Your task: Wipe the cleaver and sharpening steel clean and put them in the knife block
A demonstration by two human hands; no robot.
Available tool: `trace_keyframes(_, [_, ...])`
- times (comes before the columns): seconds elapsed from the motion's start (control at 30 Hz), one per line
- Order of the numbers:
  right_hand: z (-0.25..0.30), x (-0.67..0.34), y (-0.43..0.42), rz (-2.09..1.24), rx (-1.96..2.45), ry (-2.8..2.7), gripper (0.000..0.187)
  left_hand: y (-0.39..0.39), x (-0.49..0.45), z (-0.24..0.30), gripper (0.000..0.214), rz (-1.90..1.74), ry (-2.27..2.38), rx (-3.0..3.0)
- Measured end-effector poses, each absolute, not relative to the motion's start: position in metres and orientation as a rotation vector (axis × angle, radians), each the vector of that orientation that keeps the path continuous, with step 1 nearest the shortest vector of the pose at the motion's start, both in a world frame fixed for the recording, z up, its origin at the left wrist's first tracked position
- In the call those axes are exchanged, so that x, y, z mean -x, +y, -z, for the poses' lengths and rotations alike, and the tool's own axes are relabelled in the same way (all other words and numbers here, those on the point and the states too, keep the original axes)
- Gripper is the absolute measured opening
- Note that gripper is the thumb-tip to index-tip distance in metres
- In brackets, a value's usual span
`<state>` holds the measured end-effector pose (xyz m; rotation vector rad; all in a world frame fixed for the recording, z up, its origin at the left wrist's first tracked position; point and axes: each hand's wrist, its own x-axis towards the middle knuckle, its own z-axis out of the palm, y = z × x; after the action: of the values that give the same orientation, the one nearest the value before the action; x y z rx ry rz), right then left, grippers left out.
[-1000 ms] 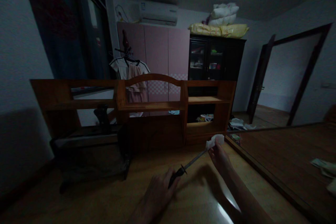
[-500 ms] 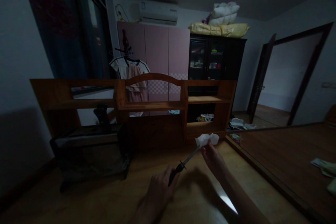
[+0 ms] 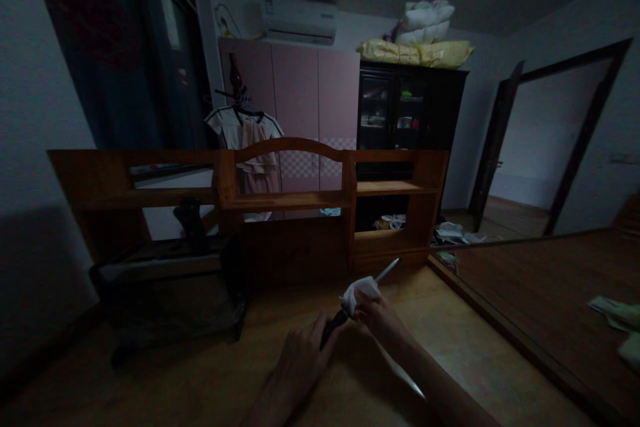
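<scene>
Fingers (image 3: 314, 341) of your left hand (image 3: 300, 365) are wrapped tight round the black handle (image 3: 332, 331) of a thin metal rod (image 3: 386, 271). The fingers of your right hand (image 3: 381, 317) are pinched shut on a white tissue (image 3: 358, 291) bunched round the rod right at the handle end. So the tool's held over the desk (image 3: 200, 380), pointing away from you and off to the right.

My read on the wipe: the tissue's at the bottom of the shaft and everything from there out to the tip is bare. It's too dark to tell if that stretch is clean.

Room-wise, the wooden shelf unit (image 3: 385, 190) sits just past the tip, a raised wooden rail (image 3: 500, 332) runs along to the right of your fingers, and a dark bag (image 3: 170, 310) is well off to the left. Your free room looks to be the bare desk on your side of the fingers.
</scene>
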<state>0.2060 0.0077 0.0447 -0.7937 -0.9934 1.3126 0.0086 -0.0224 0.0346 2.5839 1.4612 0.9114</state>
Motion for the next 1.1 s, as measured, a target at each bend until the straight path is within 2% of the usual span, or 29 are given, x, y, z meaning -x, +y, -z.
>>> trace_keyframes(0.53, [-0.070,-0.288,0.028,-0.934,0.782,-0.557,0.040,-0.040,-0.014,-0.045,0.030,-0.800,1.329,-2.590])
trace_keyframes(0.77, [-0.056,-0.253,0.030,-1.142,0.829,-0.642,0.044,-0.033,-0.007,-0.044,0.032,-0.814,1.434,-2.529])
trace_keyframes(1.1, [-0.044,-0.206,0.001,-1.496,0.637,-0.997,0.033,-0.028,-0.009,-0.041,0.030,-0.875,1.481,-2.447])
